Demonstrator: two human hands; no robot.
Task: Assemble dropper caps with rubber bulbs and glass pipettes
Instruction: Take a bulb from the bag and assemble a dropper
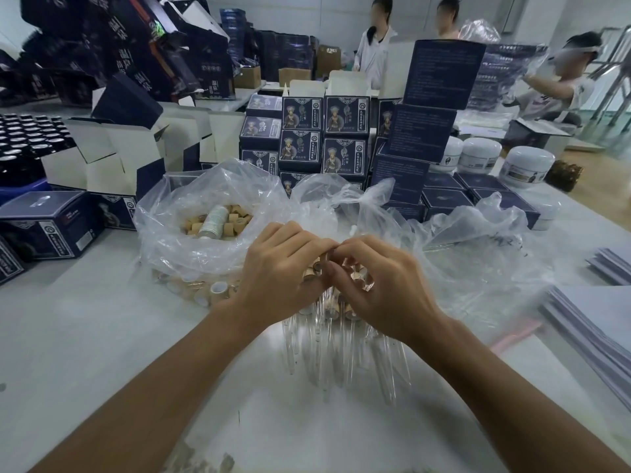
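bag of bamboo caps [218,221] sits far left, fine there | left hand [283,268] curled round 1 dropper cap [311,272]; squeeze skewed and it pops out | right hand [372,285] pinching something tiny at that cap, can't tell what | glass pipettes [327,349] piled right under both wrists; 1 nudge and they roll or crack

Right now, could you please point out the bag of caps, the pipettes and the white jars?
Bag of caps [160,230], head view, on its clear left wall.
Pipettes [321,363], head view, on the glass tubes below the hands.
White jars [529,163], head view, on the nearest jar's side.
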